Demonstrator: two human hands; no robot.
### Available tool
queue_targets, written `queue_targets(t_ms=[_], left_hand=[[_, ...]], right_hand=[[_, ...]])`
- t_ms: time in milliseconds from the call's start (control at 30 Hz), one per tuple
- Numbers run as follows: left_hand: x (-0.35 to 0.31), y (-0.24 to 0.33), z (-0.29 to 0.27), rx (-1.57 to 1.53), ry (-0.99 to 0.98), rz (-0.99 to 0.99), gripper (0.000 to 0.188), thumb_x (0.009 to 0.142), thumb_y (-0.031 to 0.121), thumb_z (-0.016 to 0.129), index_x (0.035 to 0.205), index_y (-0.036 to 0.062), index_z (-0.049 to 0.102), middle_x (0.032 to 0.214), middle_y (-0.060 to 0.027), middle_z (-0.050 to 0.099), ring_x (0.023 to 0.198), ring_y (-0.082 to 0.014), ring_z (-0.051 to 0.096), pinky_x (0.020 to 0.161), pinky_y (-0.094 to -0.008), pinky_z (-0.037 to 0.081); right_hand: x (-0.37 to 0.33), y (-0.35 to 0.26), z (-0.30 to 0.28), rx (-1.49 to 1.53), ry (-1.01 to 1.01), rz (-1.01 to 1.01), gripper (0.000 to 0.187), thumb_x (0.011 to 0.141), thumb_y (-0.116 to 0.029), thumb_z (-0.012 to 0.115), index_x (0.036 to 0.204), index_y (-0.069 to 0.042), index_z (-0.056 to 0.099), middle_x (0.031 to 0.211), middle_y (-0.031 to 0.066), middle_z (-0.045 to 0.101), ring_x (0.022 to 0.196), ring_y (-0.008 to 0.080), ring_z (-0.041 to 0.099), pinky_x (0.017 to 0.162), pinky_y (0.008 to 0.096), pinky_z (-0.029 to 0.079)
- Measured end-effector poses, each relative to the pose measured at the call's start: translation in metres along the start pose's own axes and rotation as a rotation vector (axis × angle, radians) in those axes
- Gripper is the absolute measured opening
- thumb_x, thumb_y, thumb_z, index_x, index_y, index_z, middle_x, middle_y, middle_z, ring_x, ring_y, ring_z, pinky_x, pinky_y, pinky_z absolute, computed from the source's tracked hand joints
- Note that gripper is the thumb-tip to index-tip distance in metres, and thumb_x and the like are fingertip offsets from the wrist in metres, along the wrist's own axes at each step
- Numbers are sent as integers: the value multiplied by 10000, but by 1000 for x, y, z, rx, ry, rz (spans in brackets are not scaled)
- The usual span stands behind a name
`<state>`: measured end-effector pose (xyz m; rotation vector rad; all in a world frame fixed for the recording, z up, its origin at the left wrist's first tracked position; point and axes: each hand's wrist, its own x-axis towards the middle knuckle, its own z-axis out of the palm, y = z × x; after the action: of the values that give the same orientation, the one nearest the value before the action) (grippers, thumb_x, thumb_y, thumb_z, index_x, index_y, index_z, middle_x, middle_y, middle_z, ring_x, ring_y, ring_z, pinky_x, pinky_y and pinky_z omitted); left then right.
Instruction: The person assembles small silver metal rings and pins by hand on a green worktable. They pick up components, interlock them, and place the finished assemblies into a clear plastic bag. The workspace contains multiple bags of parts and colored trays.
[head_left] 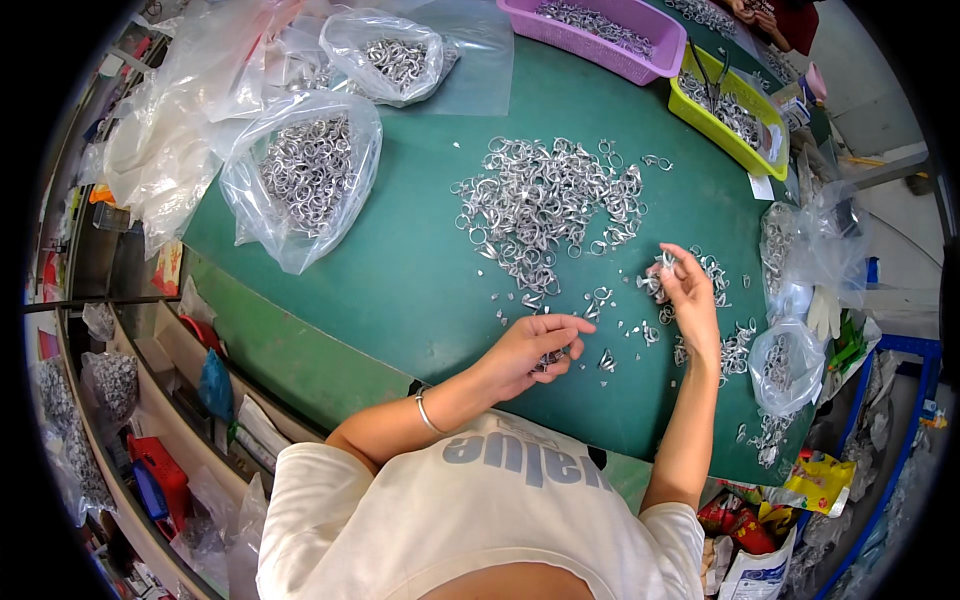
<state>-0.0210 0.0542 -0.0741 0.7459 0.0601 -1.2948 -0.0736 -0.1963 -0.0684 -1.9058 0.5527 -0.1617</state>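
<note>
A big heap of silver metal rings (550,200) lies in the middle of the green tabletop. Close to the table's near edge, my left hand (535,350) is curled around several small rings, its index finger stretched to the right. My right hand (688,290) holds a few rings at its fingertips, above a smaller scatter of rings (735,350) on the right side. Between my hands lie some loose rings (598,300) and small metal bits (640,328). The fingers partly hide the rings in both hands.
Open plastic bags of rings (310,175) stand at the left and back left. A purple basket (600,45) and a yellow-green basket (735,145) with pliers (712,85) sit at the back right. Another person's hands (758,15) show beyond. Wooden shelves (150,370) flank the left.
</note>
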Motion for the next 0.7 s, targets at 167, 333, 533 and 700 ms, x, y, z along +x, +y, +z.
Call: queue_targets(t_ms=[167,333,533,700], left_hand=[[0,4,4,104,51,60,215,953,134,478,1090,6,584,777,-30,537,503,-58,383,411,-186,264],[3,3,6,-43,57,-52,223,953,141,481,1106,13,582,757,-26,529,504,-55,381,414,-185,268],[1,5,4,-64,107,-6,257,955,185,488,1120,9,576,763,-35,555,518,-66,403,423,-190,295],[5,15,21,-260,318,-16,276,948,236,510,1058,1,601,741,-35,570,544,-86,448,444,-207,337]], right_hand=[[-5,-11,9,-793,315,-336,377,759,-59,661,1127,-55,584,1007,132,564,923,291,521,842,386,414],[15,-25,59,-732,206,-528,240,713,-57,689,948,-59,641,1067,101,548,990,285,493,827,392,388],[12,-22,55,-562,176,-574,144,712,-37,686,851,-42,646,985,70,601,929,245,531,785,355,406],[-13,-51,50,-59,-414,-311,206,737,-26,649,943,-20,638,912,86,619,825,202,554,726,311,442]])
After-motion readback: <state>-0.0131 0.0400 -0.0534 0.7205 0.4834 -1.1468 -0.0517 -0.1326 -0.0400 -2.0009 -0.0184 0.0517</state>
